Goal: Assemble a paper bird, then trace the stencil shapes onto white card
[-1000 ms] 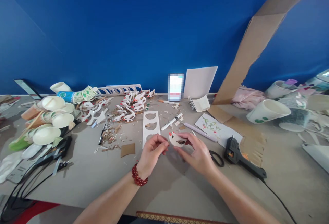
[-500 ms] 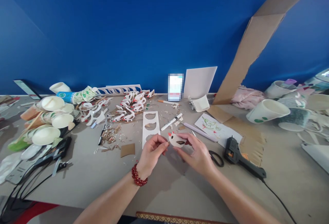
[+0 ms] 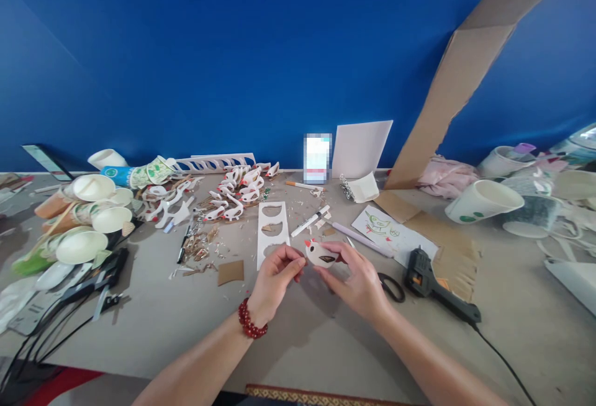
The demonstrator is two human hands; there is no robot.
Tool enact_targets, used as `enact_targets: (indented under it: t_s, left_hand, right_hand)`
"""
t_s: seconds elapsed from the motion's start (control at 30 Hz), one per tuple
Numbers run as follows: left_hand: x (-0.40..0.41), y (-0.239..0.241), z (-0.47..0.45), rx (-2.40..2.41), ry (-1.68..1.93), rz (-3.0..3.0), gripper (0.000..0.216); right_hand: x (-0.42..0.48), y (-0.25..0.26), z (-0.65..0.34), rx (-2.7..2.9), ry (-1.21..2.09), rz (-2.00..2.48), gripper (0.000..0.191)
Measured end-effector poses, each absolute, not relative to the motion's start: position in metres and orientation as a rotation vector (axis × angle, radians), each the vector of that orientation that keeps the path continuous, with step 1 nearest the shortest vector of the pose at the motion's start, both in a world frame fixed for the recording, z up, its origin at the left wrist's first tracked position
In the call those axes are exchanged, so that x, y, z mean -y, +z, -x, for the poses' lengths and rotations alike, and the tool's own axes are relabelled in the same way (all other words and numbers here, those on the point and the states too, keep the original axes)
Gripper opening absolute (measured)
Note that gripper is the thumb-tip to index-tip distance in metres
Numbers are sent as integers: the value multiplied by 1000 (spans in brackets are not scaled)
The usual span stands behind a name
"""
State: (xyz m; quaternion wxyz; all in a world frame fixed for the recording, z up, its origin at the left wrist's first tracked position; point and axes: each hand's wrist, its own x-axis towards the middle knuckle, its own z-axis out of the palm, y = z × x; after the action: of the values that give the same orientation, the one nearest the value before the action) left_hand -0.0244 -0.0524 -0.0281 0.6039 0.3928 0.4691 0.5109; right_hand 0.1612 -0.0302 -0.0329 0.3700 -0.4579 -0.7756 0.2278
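Just below the middle of the frame, a small white toy bird [image 3: 319,256] with a red beak, a black eye and a dark wing mark is held up above the table [image 3: 316,356], its head toward the left. The right hand [image 3: 359,277] is clamped on its tail end, between thumb and fingers. Just beside the bird's breast, the left hand [image 3: 275,274] has its thumb and fingertips drawn together; whether something tiny is pinched there, I cannot tell. A red bead bracelet [image 3: 252,319] circles that wrist. Behind the left hand lies a white board with cut-out holes [image 3: 272,219], with a white marker [image 3: 310,221] on its right. Scissors [image 3: 402,293] lie partly hidden just beyond the right hand, and a black glue gun [image 3: 437,291] rests near them, by a paper with a green bird drawing [image 3: 379,223]. Left of center, similar birds [image 3: 251,176] lie in a heap. Paper cups [image 3: 84,248] lie on their sides at the left of the frame. At the back, a lit phone [image 3: 316,157] stands against the blue wall [image 3: 233,52], its screen blurred.
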Motion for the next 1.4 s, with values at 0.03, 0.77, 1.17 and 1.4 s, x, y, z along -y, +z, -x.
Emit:
enact_targets:
  t_s: [0.03, 0.77, 1.17, 1.4]
  left_hand:
    - [52, -28, 24, -1084, 1182, -907, 22]
    - [51, -28, 22, -1068, 1213, -904, 24]
    - [52, -29, 23, -1066, 1213, -919, 23]
    - [51, -29, 22, -1070, 1213, -916, 22]
  right_hand:
    - [30, -33, -161, 1990, 573, 1171, 30]
    - [30, -31, -161, 2005, 496, 1145, 29]
    - [30, -31, -161, 2010, 479, 1133, 28]
    - [30, -32, -161, 2009, 484, 1120, 28]
